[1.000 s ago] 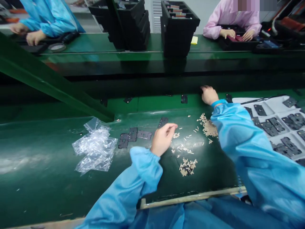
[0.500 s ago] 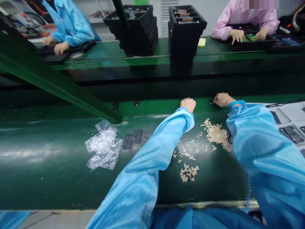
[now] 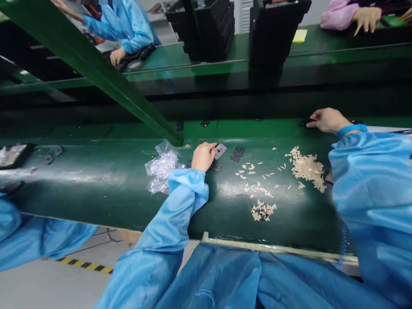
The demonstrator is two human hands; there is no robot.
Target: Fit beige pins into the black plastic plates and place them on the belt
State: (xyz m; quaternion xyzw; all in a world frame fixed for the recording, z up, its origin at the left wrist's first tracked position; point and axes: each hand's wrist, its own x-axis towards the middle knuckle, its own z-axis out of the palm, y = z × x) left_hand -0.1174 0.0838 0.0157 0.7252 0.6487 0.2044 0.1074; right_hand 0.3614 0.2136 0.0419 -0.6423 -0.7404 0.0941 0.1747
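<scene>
My left hand (image 3: pixel 203 156) is closed on a small dark flat part (image 3: pixel 220 150) over the green table (image 3: pixel 96 189). Another dark flat part (image 3: pixel 237 154) lies just to its right, and one more (image 3: pixel 215 166) sits under my hand. My right hand (image 3: pixel 325 120) reaches to the far green ledge (image 3: pixel 251 128), its fingers pinched on a small dark piece (image 3: pixel 305 122). Small tan strips (image 3: pixel 305 167) are scattered between my hands, with a small heap (image 3: pixel 262 211) nearer me.
Crumpled clear plastic bags (image 3: pixel 161 168) lie left of my left hand. A green slanted beam (image 3: pixel 96 68) crosses the upper left. Black stacked trays (image 3: pixel 273 25) stand on the far conveyor. Other people's hands (image 3: pixel 367 17) work there. A blue sleeve (image 3: pixel 32 236) is at left.
My left hand has come back from the far ledge to the table with a dark part in it. My right hand stays at the ledge. The view has swung left.
</scene>
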